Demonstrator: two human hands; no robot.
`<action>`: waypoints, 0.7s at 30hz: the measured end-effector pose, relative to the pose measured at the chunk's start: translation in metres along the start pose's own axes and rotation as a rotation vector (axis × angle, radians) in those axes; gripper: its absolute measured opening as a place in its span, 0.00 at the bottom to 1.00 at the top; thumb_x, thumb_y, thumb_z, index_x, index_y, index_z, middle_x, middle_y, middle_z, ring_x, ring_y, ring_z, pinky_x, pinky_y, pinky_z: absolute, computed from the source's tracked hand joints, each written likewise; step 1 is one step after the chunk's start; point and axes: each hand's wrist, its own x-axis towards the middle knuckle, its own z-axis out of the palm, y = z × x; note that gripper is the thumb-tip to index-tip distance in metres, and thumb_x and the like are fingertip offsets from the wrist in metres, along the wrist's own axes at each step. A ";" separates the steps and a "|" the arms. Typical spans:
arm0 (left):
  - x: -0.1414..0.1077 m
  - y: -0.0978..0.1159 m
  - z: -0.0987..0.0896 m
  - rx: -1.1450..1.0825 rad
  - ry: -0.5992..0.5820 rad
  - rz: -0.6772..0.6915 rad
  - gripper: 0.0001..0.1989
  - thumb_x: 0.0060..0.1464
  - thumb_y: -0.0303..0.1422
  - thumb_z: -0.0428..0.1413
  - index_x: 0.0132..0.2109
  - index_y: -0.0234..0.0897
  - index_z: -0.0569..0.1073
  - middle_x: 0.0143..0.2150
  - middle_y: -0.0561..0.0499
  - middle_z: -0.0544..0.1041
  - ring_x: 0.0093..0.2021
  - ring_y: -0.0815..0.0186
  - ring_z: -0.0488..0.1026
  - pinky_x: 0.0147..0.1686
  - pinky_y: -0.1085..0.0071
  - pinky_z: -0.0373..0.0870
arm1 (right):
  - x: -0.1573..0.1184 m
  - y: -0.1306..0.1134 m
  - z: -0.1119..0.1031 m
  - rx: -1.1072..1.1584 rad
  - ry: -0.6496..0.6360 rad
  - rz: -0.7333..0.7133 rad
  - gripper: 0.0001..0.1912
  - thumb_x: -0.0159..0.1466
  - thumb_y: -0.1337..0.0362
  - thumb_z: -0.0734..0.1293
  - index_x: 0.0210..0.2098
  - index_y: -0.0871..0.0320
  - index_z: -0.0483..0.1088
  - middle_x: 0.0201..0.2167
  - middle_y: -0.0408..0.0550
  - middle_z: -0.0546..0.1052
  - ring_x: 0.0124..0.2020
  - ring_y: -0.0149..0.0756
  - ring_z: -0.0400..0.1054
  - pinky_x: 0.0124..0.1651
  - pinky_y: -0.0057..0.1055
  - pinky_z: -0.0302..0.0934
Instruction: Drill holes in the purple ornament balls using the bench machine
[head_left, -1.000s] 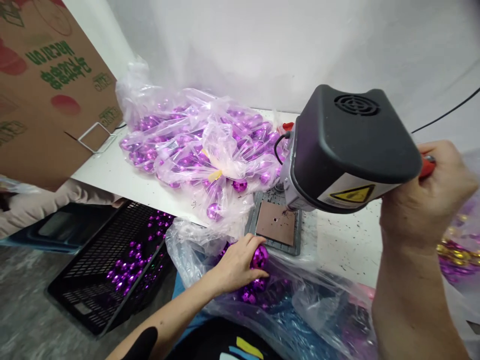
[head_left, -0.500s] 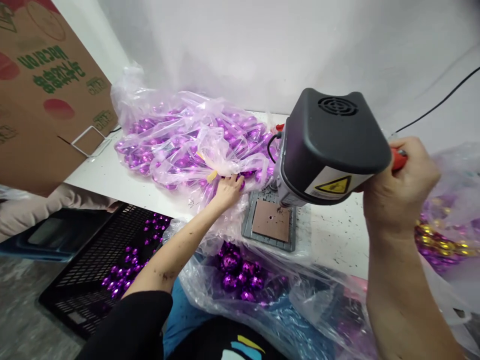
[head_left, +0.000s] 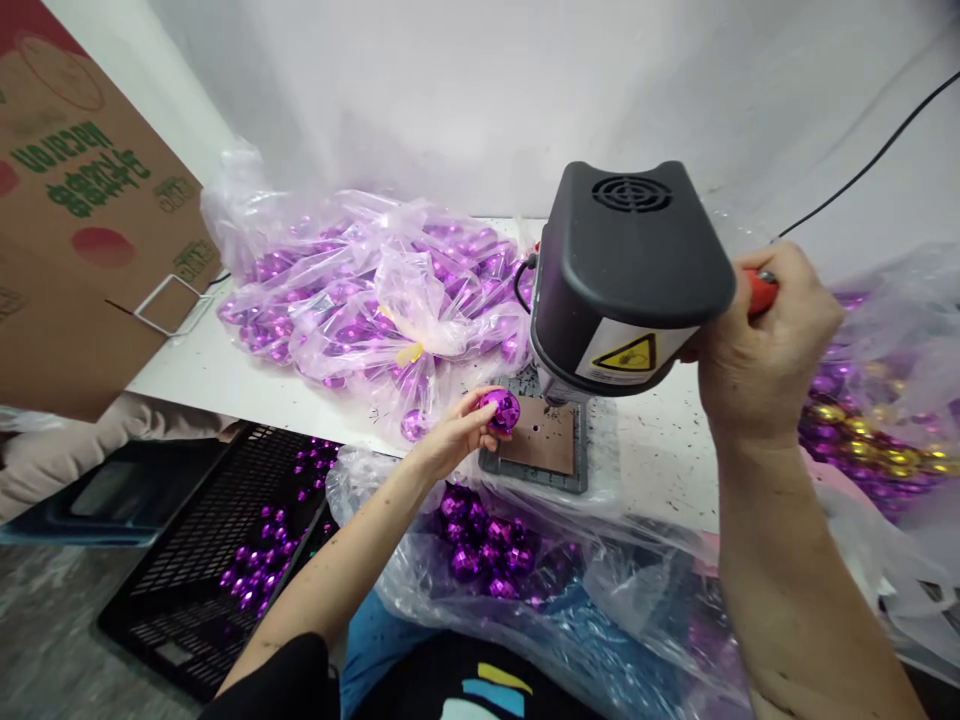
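Note:
Between the fingers of my left hand (head_left: 459,437) is a shiny purple faceted ball (head_left: 501,411), held over the left edge of the machine's base. My right hand (head_left: 776,345) is closed around the red handle (head_left: 762,291) of a bench press machine with a black housing (head_left: 637,270) and a yellow warning label. Under the housing lies a square brown plate (head_left: 536,450) with a small hole, on a grey base (head_left: 580,478). The machine's lower tip is mostly hidden by its housing. One loose purple ball (head_left: 412,425) rests left of my left hand.
A clear bag of purple balls (head_left: 337,270) lies on the white table (head_left: 667,460). Below the base, an open plastic bag (head_left: 405,570) holds more balls. A black crate (head_left: 142,610) and a cardboard box (head_left: 97,230) are at left, bagged balls (head_left: 862,440) at right.
My left hand has drawn back from the large bag toward the base, and a purple ball now shows in its fingers. My right hand stays on the handle.

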 end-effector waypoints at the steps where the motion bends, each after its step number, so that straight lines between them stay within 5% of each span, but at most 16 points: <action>1: 0.003 -0.007 0.003 0.041 0.028 0.007 0.33 0.48 0.49 0.68 0.56 0.38 0.69 0.40 0.49 0.77 0.32 0.67 0.78 0.27 0.75 0.67 | 0.000 0.000 0.000 0.006 -0.012 0.002 0.21 0.65 0.46 0.64 0.31 0.59 0.62 0.19 0.36 0.61 0.18 0.22 0.58 0.23 0.24 0.51; 4: 0.014 -0.025 0.009 0.267 0.122 0.088 0.30 0.51 0.49 0.65 0.54 0.37 0.69 0.38 0.51 0.77 0.29 0.69 0.74 0.26 0.74 0.65 | 0.001 0.000 -0.001 0.021 -0.041 0.014 0.22 0.65 0.45 0.64 0.30 0.59 0.61 0.19 0.36 0.60 0.19 0.22 0.56 0.24 0.24 0.51; 10: 0.030 -0.047 0.012 0.634 0.190 0.330 0.24 0.56 0.42 0.64 0.55 0.39 0.70 0.50 0.49 0.77 0.49 0.61 0.74 0.51 0.64 0.70 | 0.001 0.002 -0.001 0.012 -0.031 0.017 0.21 0.65 0.46 0.65 0.30 0.59 0.62 0.20 0.37 0.60 0.23 0.22 0.53 0.27 0.24 0.51; 21: 0.034 -0.053 0.023 1.200 0.150 0.611 0.24 0.55 0.35 0.66 0.56 0.38 0.69 0.53 0.44 0.76 0.52 0.54 0.72 0.53 0.58 0.68 | 0.000 0.002 0.002 0.043 -0.015 -0.018 0.21 0.65 0.46 0.64 0.31 0.59 0.62 0.20 0.37 0.59 0.22 0.23 0.54 0.28 0.27 0.51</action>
